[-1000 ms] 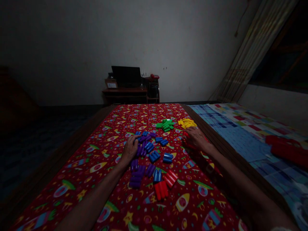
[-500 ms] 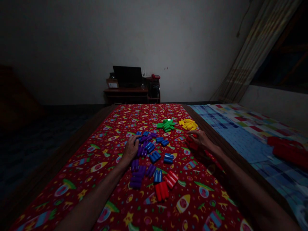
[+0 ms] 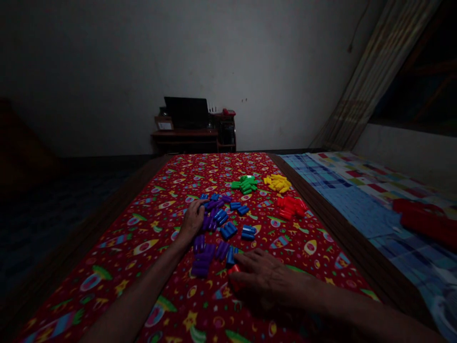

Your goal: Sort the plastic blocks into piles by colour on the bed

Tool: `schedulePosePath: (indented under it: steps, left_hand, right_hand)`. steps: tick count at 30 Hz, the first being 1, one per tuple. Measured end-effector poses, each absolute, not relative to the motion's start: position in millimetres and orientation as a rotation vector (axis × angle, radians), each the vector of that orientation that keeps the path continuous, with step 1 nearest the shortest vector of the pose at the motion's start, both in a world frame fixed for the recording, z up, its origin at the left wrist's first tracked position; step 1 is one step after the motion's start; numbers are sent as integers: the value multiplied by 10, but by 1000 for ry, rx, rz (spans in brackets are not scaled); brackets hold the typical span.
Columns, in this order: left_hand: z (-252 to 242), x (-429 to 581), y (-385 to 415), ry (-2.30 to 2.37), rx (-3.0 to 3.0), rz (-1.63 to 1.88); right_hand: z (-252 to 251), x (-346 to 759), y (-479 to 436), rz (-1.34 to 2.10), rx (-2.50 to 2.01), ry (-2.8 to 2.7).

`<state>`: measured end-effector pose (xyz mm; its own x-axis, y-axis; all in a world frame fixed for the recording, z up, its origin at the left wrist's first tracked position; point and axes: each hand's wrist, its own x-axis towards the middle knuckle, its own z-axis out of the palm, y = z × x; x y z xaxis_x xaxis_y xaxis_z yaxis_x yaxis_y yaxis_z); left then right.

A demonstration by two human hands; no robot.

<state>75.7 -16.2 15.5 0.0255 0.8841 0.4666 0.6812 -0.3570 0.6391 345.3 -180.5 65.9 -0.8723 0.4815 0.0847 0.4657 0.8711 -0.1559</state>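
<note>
Left and nearer than the green pile, the left hand rests palm down at the edge of the mixed purple pieces and blue pieces. It perhaps steadies or fences them; its forearm slants in from below, and its fingers are loosely bent towards the pieces. Their tips are partly hidden, so whether they pinch anything I cannot tell.

The purple and blue pieces lie nearer than the green pile, mostly to its left, loosely scattered with the two colours mingled, so their placing looks unordered.

Well nearer than the green pile, the right hand reaches in low from the right, knuckles up, thumb and fingers pointing left and somewhat parted over a red piece. Such a pose would suit a grasp from above, but the palm hides whether it has hold.

Right of the green pile, the red pile sits nearer and the yellow pile just beside; each heap keeps one colour, seemingly set apart by hue.
</note>
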Motion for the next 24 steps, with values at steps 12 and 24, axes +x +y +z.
schedulePosePath:
  steps: [12,24]
  left_hand:
    - [113,745,-148,1604,2057,1254]
    - [143,754,-147,1597,2069,1265]
  right_hand:
    - [597,3999,-1160,247,-1118,-2065]
    - [406,4984,-609,-184,-1447,-2154]
